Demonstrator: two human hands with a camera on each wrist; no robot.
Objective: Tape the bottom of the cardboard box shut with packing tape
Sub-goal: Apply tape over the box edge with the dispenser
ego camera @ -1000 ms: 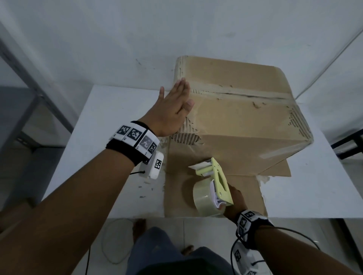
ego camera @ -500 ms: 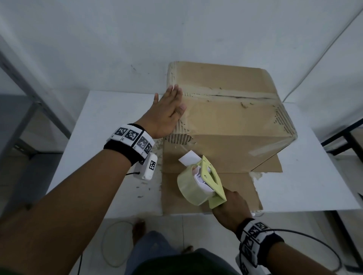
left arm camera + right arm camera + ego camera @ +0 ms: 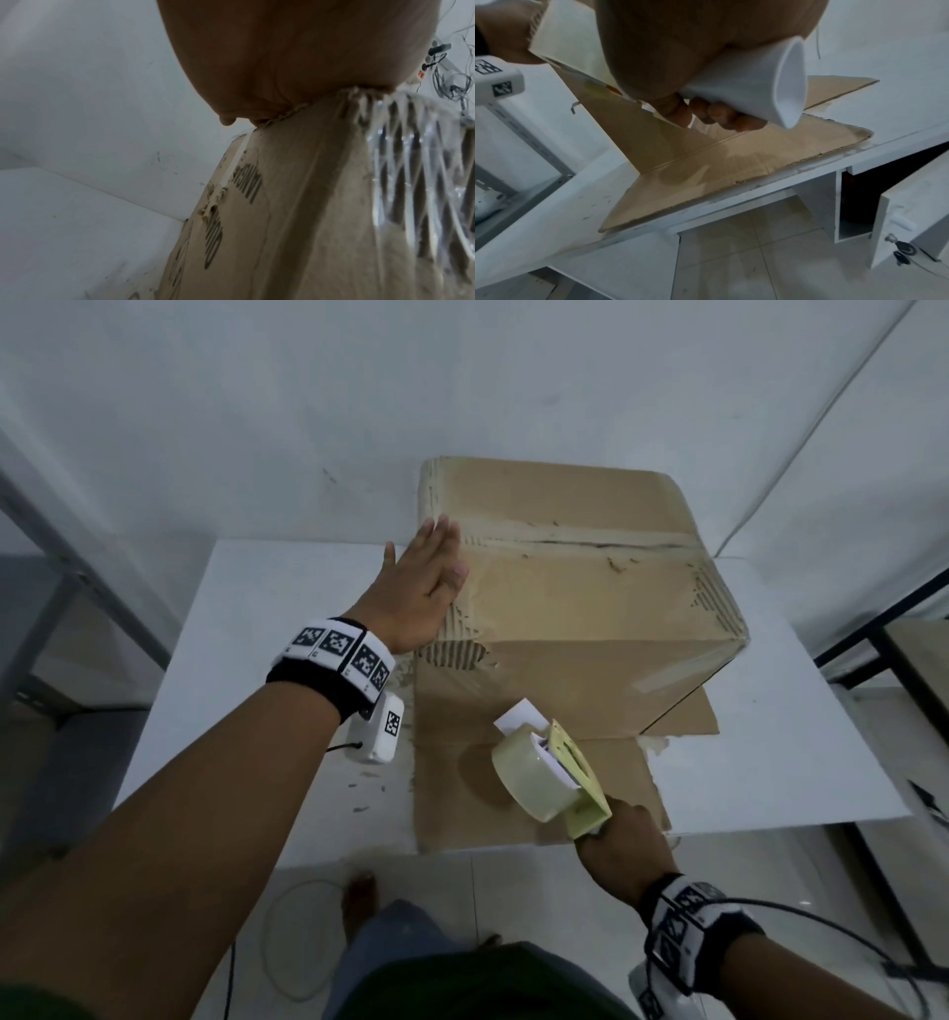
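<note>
A worn cardboard box point(image 3: 590, 598) stands upside down on the white table point(image 3: 257, 629), with old tape along the centre seam point(image 3: 595, 542) of its upturned bottom. My left hand point(image 3: 421, 588) lies flat with straight fingers on the box's left top edge; the left wrist view shows the palm point(image 3: 282, 60) on that torn edge. My right hand point(image 3: 624, 845) grips the handle of a yellow-green tape dispenser point(image 3: 570, 762) with a clear tape roll point(image 3: 529, 775), held in the air in front of the box. The white handle point(image 3: 757, 85) sits in curled fingers point(image 3: 721, 115).
A flat cardboard sheet point(image 3: 513, 793) lies under the box and reaches the table's front edge. A wall rises close behind the box. A grey metal frame point(image 3: 77, 588) stands left, a black-framed table point(image 3: 883, 649) right. A cable point(image 3: 287, 937) lies on the floor below.
My right hand has drawn the tape dispenser back toward me and to the right, off the box's front, turning it. The left hand stays flat on the box.
</note>
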